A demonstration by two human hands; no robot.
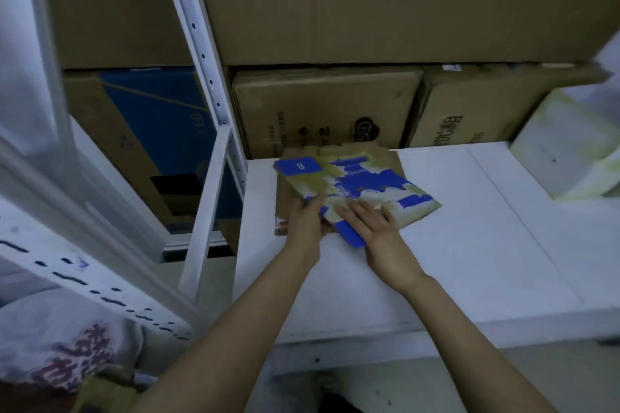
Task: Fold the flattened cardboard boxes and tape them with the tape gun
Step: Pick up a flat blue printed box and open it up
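Observation:
A flattened cardboard box (365, 184) printed in blue, white and tan lies on a small stack of flat brown cardboard (391, 157) at the back left of the white shelf (469, 245). My left hand (307, 221) grips the printed box at its near left edge, fingers on top. My right hand (372, 225) lies flat on the box's near part, fingers straight and pointing left. No tape gun is in view.
Large brown cartons (369, 3) are stacked behind, with smaller cartons (325, 111) under them. A white metal rack post (201, 54) stands at left, beside a blue-printed carton (154, 117). A pale folded box (570, 151) sits at far right. A printed bag (67, 345) lies at lower left.

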